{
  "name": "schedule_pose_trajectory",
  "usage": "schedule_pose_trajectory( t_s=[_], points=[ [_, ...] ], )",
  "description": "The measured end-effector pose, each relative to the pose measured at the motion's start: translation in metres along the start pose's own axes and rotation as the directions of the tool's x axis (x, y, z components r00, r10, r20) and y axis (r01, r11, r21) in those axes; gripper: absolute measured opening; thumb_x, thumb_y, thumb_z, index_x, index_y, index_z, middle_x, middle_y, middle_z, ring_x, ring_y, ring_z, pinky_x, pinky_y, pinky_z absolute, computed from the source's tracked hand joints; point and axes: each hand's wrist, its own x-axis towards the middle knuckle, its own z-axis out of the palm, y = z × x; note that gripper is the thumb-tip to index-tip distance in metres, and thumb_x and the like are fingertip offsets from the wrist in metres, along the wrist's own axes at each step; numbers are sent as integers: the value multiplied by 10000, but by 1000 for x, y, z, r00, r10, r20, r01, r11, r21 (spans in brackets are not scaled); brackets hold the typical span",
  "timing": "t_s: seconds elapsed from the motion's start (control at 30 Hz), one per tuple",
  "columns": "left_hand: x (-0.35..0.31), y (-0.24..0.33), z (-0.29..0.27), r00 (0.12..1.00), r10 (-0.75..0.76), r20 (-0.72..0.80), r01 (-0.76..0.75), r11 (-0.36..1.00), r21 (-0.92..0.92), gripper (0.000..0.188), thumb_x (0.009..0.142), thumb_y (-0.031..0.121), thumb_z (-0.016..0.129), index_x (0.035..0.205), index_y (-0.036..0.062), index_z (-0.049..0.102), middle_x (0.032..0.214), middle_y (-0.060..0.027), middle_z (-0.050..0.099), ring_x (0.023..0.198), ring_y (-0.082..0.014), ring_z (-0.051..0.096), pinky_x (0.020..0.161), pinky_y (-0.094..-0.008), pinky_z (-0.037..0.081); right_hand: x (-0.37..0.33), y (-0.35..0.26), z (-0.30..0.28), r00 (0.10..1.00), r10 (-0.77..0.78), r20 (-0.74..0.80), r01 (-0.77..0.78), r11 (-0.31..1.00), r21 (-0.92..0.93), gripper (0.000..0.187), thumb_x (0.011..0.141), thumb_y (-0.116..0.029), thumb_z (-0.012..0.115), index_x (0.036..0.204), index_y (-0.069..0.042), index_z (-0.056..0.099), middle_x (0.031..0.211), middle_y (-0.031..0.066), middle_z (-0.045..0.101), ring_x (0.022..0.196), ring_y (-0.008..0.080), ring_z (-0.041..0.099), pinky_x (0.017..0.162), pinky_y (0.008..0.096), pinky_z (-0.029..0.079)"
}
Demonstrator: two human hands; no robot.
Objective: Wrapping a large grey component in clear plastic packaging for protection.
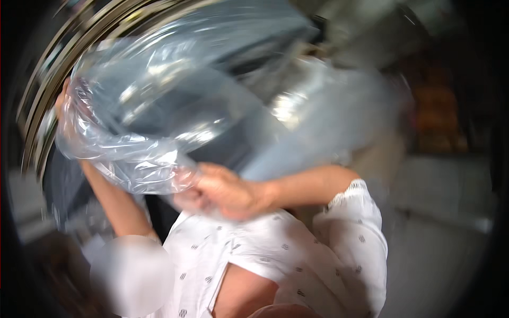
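Note:
A large, clear plastic bag (154,140) spreads in front of me, its shiny film bunched into folds along the near side. My right hand (225,191) is closed around the gathered edge, close to my chest. At the far left, my left hand (62,108) grips the same edge, partly covered by the film. Loose bag film reaches away to the far side and is smeared by motion. Through it a dark grey surface shows, whose kind I cannot make out.
Blurred metallic-looking bands (40,100) curve along the left and upper left. A brownish-orange stack-like shape (437,108) stands at the right. Grey flat surfaces (440,206) lie at the lower right, too blurred to name.

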Motion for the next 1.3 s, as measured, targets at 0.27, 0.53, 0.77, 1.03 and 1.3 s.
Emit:
schedule_pose_trajectory(
  t_s=[0.27,0.53,0.77,1.03,1.3],
  points=[
    [-80,-120,-125,661,-740,-119,421,498,-758,130,793,16,634,797,66,514,1113,-110,523,965,-192,541,852,-298,440,111,48,69,844,174,508,239,726,-645,334,850,-231,566,1086,-19,461,1013,89,471,950,171,499,815,310,424],
    [-192,-86,-247,385,-815,434,751,550,367,84,783,18,599,795,6,517,936,-49,542,863,-145,519,733,-265,416,242,-1,-21,833,185,521,480,-708,-517,543,868,-372,514,1332,-119,389,1409,95,333,1298,301,299,1062,453,231],
    [-121,-132,-177,691,-715,108,714,698,52,235,810,195,632,959,14,611,896,-81,570,846,-205,544,706,-272,421,234,0,-12,895,196,401,386,-788,-479,577,863,-430,478,1358,-157,360,1425,40,314,1311,265,277,1068,465,207],
    [-71,-194,-90,692,-722,11,684,651,-330,222,843,240,627,867,27,685,727,10,657,670,-59,561,648,-208,440,235,1,-6,907,217,360,378,-798,-470,602,862,-472,458,1362,-152,355,1438,59,290,1326,288,255,1072,476,199],
    [-62,-163,-111,737,-674,-45,547,635,-545,121,850,138,621,931,56,656,757,53,597,677,-17,494,605,-162,397,275,-6,19,800,-108,590,420,-602,-679,737,756,-184,690,1380,-99,308,1363,198,361,1153,314,466,939,354,397]
  ],
)
